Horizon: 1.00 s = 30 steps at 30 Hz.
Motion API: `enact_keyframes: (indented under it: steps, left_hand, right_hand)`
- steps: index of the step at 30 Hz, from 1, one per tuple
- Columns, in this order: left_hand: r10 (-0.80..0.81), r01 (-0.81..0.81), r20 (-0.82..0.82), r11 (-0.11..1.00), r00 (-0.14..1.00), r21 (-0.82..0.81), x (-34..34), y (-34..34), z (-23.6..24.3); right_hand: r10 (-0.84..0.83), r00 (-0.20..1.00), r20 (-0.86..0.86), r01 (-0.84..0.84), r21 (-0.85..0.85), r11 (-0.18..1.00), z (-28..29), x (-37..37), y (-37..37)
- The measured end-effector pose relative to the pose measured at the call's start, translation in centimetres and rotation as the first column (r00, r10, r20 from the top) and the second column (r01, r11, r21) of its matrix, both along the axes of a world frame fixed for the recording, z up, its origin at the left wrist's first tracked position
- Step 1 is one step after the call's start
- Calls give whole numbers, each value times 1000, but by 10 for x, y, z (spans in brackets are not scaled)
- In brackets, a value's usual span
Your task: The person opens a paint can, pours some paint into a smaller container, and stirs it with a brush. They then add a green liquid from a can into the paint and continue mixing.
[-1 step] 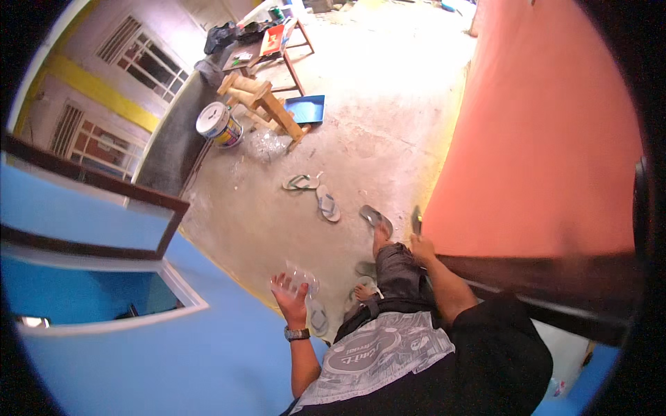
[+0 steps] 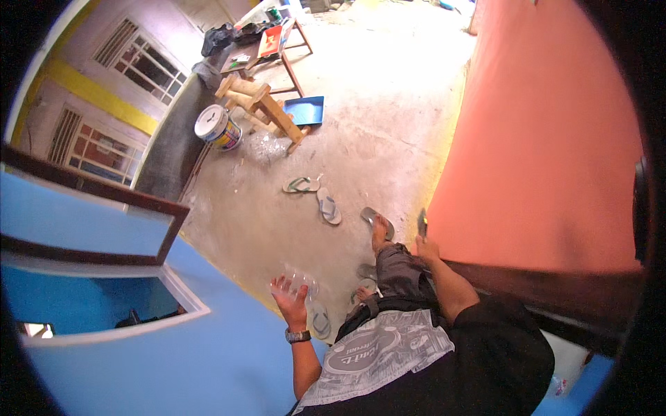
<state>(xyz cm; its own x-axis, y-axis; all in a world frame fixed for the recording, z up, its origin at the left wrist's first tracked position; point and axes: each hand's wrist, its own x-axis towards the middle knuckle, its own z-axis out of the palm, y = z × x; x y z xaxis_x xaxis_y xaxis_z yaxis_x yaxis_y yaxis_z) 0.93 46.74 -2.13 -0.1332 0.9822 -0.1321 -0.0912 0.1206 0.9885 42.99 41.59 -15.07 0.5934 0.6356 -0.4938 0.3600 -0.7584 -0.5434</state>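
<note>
We see the left hand (image 2: pixel 290 297) held up low beside the blue wall (image 2: pixel 173 360). Its fingers are spread a little and hold a clear plastic piece (image 2: pixel 302 279). A dark watch (image 2: pixel 298 336) sits on that wrist.

The right hand (image 2: pixel 426 247) is well apart from the left one. It is closed tight on a small dark tool (image 2: pixel 422 223), and the tool points up, right at the edge of the big orange wall (image 2: pixel 541 152). We cannot tell if the tip touches the wall.

We think the work now is on the orange wall, with the tool just being brought to it. The next move needs a firm grip and a steady arm, so the tool meets the wall flat and does not slip.

The tool looks thin, short and dark. It is too small for us to say what kind it is.

Farther out, flip-flops (image 2: pixel 329 206) lie on the gray floor (image 2: pixel 374 125). Beyond them stand a wooden stool (image 2: pixel 260 104), a paint bucket (image 2: pixel 215 125) and a blue tray (image 2: pixel 305 109).
</note>
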Motion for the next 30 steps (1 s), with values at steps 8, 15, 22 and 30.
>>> enact_keyframes:
  steps: [8, 15, 22, 30]
  left_hand:
    - [224, -234, -113, 969, 968, -83, 31, 144, -92]
    - [72, -159, -370, 964, 926, -212, 108, 297, -78]
    - [-93, -26, -486, 972, 869, -233, 201, 515, -73]
    - [-146, 172, -290, 983, 946, 67, 295, 857, -86]
  right_hand:
    - [-302, 942, -146, 246, -313, 917, -105, 87, 97]
    - [-342, 893, -292, 322, -115, 940, -71, 207, 303]
    - [-246, 828, -504, 372, 164, 914, -20, 257, 542]
    - [-370, 873, -319, 303, -240, 922, -120, 337, 595]
